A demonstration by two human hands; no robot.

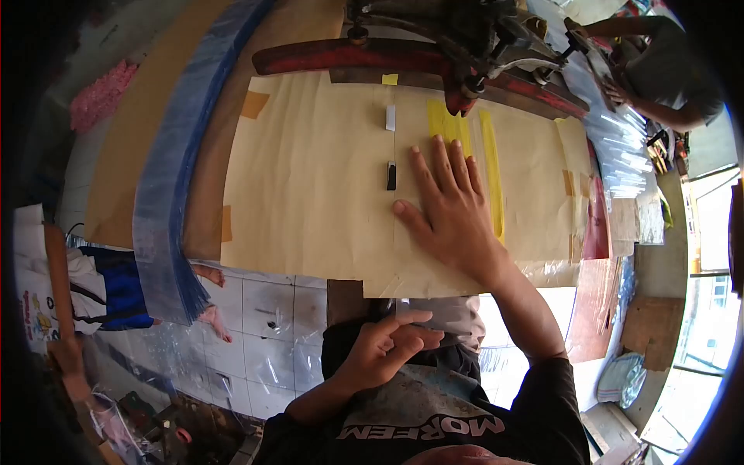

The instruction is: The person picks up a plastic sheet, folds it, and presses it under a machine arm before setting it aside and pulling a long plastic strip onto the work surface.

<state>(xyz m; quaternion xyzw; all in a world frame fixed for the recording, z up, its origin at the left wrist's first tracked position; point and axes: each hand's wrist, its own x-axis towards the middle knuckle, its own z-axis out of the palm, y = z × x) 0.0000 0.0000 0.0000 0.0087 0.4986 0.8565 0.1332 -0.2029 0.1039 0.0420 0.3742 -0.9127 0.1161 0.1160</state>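
My right hand lies flat on a large sheet of brown paper, fingers spread and pointing away from me. Its fingertips reach the strips of yellow tape stuck on the sheet. Just left of the hand are a small black block and a small white block, one beyond the other along a thin line. My left hand hovers in front of my body below the sheet's near edge, fingers half curled and apart, with nothing visible in them.
A dark metal machine with a red bar crosses the far side of the sheet. Stacked clear-blue plastic film hangs at the left, and more shiny plastic lies at the right. One person works at far right; another is at left.
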